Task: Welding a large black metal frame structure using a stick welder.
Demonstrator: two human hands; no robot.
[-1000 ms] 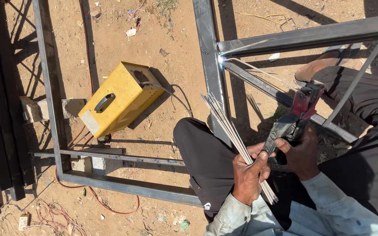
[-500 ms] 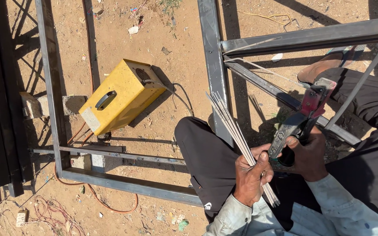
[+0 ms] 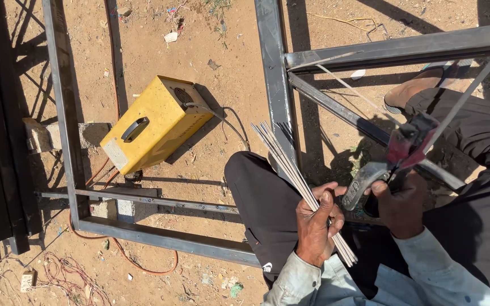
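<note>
The left hand (image 3: 316, 224) has its grip closed round a bundle of thin grey welding rods (image 3: 296, 175) above the lap. The right hand (image 3: 401, 207) grips a red-jawed electrode holder (image 3: 395, 156), a rod already clamped. The dark steel frame (image 3: 276, 85) shows no arc; welding seems yet to begin.

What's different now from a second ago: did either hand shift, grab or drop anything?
Little changed. The right hand with the electrode holder has drifted slightly right and up along the steel frame; part of that is the camera shifting. Nothing was picked up or let go. The left hand still grips the bundle of welding rods, and the yellow welding machine sits where it was on the dirt.
</note>
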